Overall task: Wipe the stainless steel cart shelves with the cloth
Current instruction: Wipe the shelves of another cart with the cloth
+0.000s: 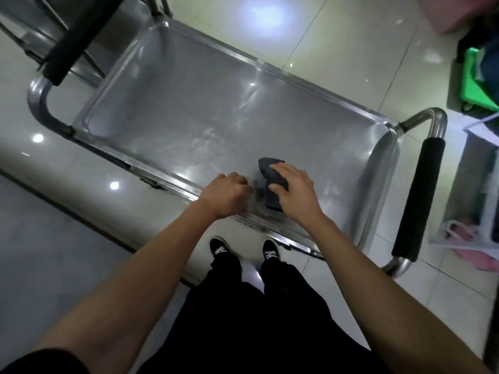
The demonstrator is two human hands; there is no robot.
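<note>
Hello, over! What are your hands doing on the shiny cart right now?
Right hand presses dark cloth onto top shelf. Left hand curled at near rim, holding nothing visible. Nothing blocking the shelf.

Brushed, smeared stainless-steel cart shelf point(216, 103); soft matt grey cloth point(271, 176); matt black foam handle grip point(418, 198); glossy floor tiles point(337, 49).
</note>
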